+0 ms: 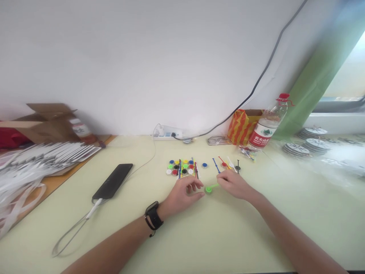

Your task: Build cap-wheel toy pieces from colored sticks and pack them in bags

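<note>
A small green round piece [208, 189] sits on the table between my hands, with a thin green plastic strip [215, 185] running from it. My right hand [235, 184] is closed on the strip's other end. On the other side, my left hand [184, 193] has its thumb and curved fingers apart, close to the green piece; nothing shows between them. Behind my left hand lie several coloured round pieces [175, 172] and a bunch of thin strips [180, 167]. A lone blue round piece [204, 165] is beyond the green one. Past my right hand lie a blue strip [216, 166] and a black strip with a round piece [237, 167].
A black phone [112, 181] on a white cable lies left. At the wall is a power strip [167, 133]. A large bottle [266, 125] and striped bag [239, 127] stand back right, near stacked discs [295, 149]. Packets [59, 158] and a cardboard box [51, 118] are far left.
</note>
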`<act>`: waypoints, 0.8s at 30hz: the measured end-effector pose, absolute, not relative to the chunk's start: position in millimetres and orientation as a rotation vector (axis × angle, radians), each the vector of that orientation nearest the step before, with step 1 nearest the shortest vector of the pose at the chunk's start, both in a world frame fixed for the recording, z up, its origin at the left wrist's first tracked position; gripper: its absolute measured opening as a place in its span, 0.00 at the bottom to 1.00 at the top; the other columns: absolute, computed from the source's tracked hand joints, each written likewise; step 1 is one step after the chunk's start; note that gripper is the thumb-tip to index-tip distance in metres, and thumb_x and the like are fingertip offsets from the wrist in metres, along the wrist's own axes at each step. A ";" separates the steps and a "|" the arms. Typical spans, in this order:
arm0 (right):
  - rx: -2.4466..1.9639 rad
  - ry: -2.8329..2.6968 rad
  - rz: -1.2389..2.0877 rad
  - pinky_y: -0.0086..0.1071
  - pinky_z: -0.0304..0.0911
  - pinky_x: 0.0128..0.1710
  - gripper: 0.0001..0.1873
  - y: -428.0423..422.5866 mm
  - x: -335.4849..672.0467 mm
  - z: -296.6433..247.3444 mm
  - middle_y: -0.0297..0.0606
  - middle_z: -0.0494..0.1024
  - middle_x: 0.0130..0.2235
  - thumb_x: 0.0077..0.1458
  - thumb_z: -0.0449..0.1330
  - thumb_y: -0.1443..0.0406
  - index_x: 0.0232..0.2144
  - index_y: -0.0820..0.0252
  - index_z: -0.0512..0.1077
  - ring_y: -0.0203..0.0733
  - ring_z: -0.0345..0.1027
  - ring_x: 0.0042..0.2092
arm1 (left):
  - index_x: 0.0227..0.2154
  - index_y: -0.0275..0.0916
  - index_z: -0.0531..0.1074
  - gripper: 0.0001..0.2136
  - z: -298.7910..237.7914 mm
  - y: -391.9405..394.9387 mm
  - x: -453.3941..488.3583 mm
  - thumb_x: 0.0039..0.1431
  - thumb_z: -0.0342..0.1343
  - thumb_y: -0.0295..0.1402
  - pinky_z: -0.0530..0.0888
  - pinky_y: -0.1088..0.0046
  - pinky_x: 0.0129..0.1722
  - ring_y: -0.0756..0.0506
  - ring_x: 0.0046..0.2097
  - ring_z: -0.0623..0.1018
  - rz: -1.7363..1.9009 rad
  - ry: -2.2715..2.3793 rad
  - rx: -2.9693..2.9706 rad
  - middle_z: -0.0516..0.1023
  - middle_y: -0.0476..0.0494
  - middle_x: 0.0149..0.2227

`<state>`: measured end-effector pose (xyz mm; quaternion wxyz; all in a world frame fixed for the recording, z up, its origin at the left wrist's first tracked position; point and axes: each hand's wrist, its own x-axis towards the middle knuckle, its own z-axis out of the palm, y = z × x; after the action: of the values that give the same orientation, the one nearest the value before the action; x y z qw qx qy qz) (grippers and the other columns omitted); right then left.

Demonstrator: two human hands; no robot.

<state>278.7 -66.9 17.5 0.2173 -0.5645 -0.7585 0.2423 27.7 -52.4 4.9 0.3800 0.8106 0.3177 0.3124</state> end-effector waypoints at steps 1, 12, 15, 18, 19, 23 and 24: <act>-1.512 -2.125 0.753 0.34 0.39 0.27 0.15 -68.4 276.6 18.1 0.28 0.45 0.22 0.50 0.49 0.70 0.20 0.57 0.44 0.34 0.42 0.25 | 0.41 0.40 0.76 0.11 5.0 -52.3 27.3 0.59 0.64 0.39 0.71 0.72 0.35 0.47 0.38 0.74 0.793 0.812 2.084 0.77 0.44 0.39; -1.375 -2.014 1.221 0.33 0.39 0.27 0.14 -72.3 267.8 18.7 0.28 0.45 0.24 0.53 0.48 0.68 0.21 0.57 0.46 0.34 0.40 0.27 | 0.40 0.43 0.79 0.07 8.6 -56.4 26.4 0.60 0.63 0.37 0.70 0.68 0.49 0.44 0.47 0.75 0.615 0.691 2.212 0.76 0.44 0.43; -1.415 -1.872 1.344 0.33 0.38 0.26 0.14 -73.7 267.0 22.7 0.28 0.48 0.24 0.54 0.48 0.66 0.20 0.57 0.49 0.34 0.41 0.27 | 0.38 0.41 0.78 0.06 9.2 -55.6 26.6 0.60 0.63 0.37 0.70 0.70 0.42 0.46 0.41 0.74 0.626 0.711 2.188 0.76 0.46 0.38; -1.436 -1.722 1.443 0.33 0.37 0.26 0.14 -75.9 265.5 27.2 0.28 0.50 0.24 0.55 0.49 0.64 0.20 0.57 0.51 0.34 0.41 0.27 | 0.37 0.40 0.77 0.10 10.2 -54.2 26.1 0.58 0.64 0.40 0.68 0.72 0.35 0.47 0.36 0.71 0.627 0.792 2.143 0.75 0.48 0.34; -1.446 -1.670 1.475 0.33 0.37 0.26 0.14 -76.4 264.9 28.2 0.28 0.50 0.24 0.55 0.50 0.63 0.20 0.57 0.51 0.34 0.41 0.26 | 0.37 0.40 0.77 0.11 10.4 -53.7 25.8 0.58 0.65 0.41 0.67 0.72 0.34 0.48 0.35 0.71 0.629 0.814 2.120 0.75 0.48 0.34; -1.487 -1.508 1.577 0.32 0.37 0.25 0.16 -77.7 263.3 29.4 0.26 0.50 0.24 0.56 0.56 0.58 0.23 0.56 0.55 0.34 0.40 0.26 | 0.36 0.39 0.76 0.13 10.9 -52.4 25.2 0.56 0.66 0.43 0.69 0.72 0.35 0.48 0.35 0.72 0.637 0.817 1.997 0.74 0.48 0.32; -1.485 -1.497 1.595 0.31 0.37 0.25 0.16 -77.9 263.0 29.4 0.26 0.50 0.24 0.56 0.57 0.57 0.24 0.56 0.57 0.34 0.40 0.26 | 0.35 0.38 0.76 0.13 10.9 -52.2 25.3 0.56 0.66 0.43 0.70 0.72 0.36 0.48 0.35 0.72 0.641 0.804 1.967 0.74 0.47 0.32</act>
<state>263.0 -77.9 29.4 0.2461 -0.5443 -0.5489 0.5847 25.3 -52.2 10.9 0.4448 0.7937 0.3245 0.2585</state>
